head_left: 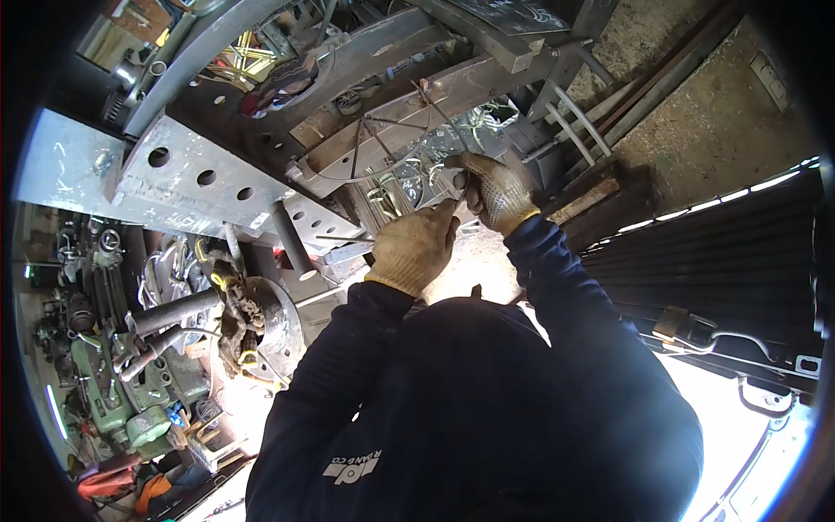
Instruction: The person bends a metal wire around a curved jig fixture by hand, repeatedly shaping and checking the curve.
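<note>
A thin metal rod (pixel 344 239) is seen at nine o'clock of the left hand (pixel 416 250), its free end pointing away from the glove. The right hand (pixel 498 193) is placed just beyond, between one and two o'clock of the left. Knitted gloves are worn on both. The fingers of each hand are seen curled inward, but what is pinched between them is masked by the gloves, so whether either grasp is closed cannot be told.

For good handling, the rod should be steadied by the left hand and fine control given to the right fingertips, with both wrists braced low and the free end watched so that nothing is snagged.

A bent rod frame (pixel 377 140), zigzagged along a curve, is seen at twelve o'clock against a steel beam, and glove knit could be caught by it. At ten o'clock a perforated steel plate (pixel 187 174) is found, with a round steel bar (pixel 292 242) jutting out at nine, where a leftward swing could be blocked. A wooden block (pixel 587 200) is lodged at two o'clock, and a dark corrugated panel (pixel 722 230) is set at three. A green machine (pixel 103 383) is stationed well apart, at eight.
</note>
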Demonstrator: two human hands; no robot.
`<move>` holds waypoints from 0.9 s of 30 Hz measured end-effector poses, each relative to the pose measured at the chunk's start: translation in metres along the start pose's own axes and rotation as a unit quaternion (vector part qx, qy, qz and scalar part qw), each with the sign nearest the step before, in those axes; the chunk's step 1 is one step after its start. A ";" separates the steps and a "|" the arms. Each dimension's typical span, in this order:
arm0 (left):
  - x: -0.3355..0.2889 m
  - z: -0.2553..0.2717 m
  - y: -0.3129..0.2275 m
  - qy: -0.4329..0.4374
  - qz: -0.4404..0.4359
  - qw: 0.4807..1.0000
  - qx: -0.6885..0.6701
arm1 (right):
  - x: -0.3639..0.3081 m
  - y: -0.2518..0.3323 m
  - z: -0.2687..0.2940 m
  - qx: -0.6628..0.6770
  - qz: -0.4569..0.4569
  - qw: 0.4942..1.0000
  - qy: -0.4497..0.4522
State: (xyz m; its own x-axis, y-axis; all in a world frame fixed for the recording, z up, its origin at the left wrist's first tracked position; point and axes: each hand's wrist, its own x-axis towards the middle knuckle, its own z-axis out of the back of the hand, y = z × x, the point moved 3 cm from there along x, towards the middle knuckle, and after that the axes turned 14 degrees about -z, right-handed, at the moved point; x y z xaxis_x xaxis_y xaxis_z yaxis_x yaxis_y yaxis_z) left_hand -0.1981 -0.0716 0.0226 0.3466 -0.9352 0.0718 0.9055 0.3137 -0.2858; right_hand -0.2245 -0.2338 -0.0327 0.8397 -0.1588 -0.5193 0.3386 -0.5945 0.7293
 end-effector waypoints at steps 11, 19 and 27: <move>0.005 0.000 0.010 -0.010 -0.007 1.000 -0.012 | 0.003 0.009 -0.005 -0.035 -0.015 0.998 -0.043; 0.008 0.008 0.018 -0.038 -0.021 0.999 -0.006 | 0.015 0.009 -0.008 0.002 -0.011 1.000 -0.004; 0.007 0.009 0.019 -0.067 -0.028 0.997 -0.009 | 0.021 0.006 -0.003 0.006 -0.023 1.000 0.007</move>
State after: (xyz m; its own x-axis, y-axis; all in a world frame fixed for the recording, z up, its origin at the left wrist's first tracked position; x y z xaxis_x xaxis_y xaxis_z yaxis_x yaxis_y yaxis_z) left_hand -0.1762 -0.0711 0.0262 0.3261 -0.9207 0.2144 0.9204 0.2576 -0.2940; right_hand -0.2036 -0.2388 -0.0380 0.8293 -0.1197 -0.5458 0.3717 -0.6112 0.6988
